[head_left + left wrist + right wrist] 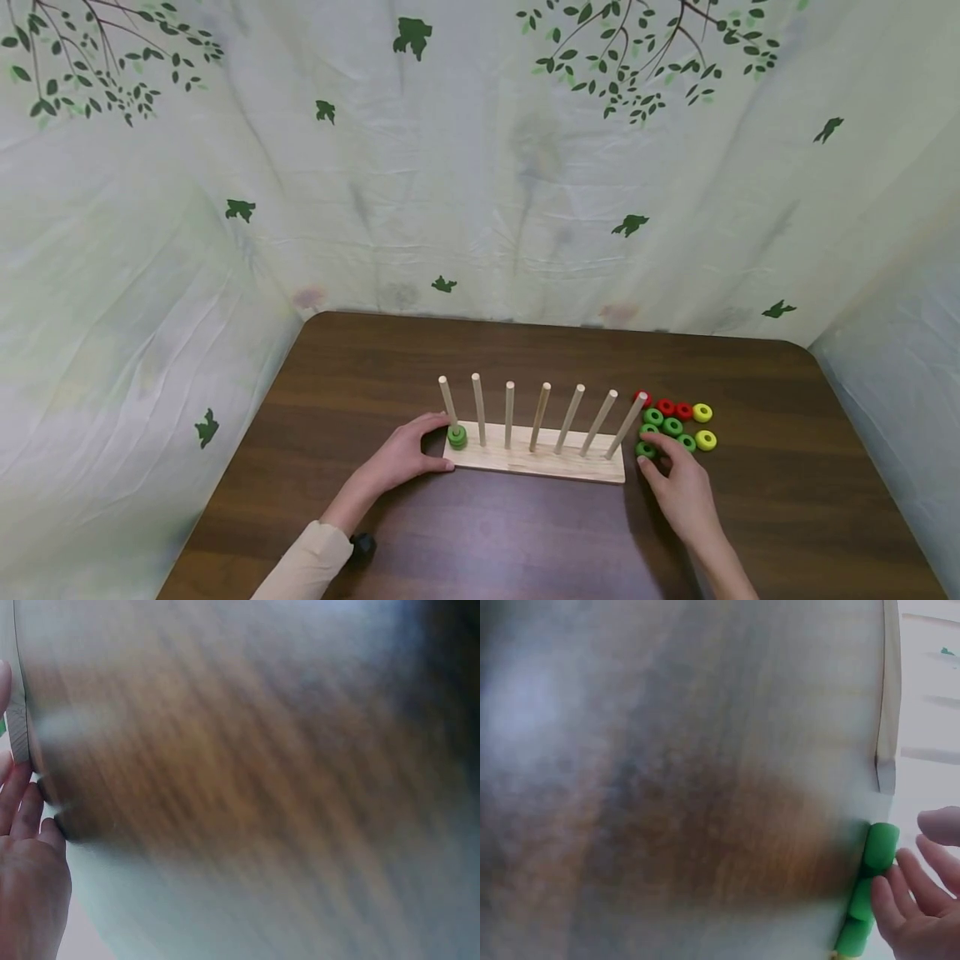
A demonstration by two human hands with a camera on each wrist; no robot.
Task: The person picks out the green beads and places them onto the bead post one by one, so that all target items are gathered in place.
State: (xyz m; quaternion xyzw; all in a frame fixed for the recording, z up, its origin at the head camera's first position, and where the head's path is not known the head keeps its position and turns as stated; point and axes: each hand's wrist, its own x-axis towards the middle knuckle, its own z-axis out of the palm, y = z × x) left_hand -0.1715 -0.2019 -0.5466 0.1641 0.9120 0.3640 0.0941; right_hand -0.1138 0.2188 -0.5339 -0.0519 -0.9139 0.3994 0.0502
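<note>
A light wooden peg board (536, 463) with several upright pegs (540, 417) lies on the table. Green rings (457, 437) are stacked low on its leftmost peg. My left hand (401, 454) grips the board's left end, thumb at the front edge and fingers toward the back; the left wrist view catches this hand (30, 877) only at its margin. Beyond the board's right end, my right hand (681, 487) reaches over a green ring (646, 450), thumb and fingers spread about it. In the right wrist view the fingertips are close beside that green ring (881, 847); contact is unclear.
Loose rings lie right of the board: several green ones (672, 427), red ones (665, 407) and two yellow ones (705, 440). The brown table (375, 358) has its far edge against a leaf-patterned cloth (480, 167).
</note>
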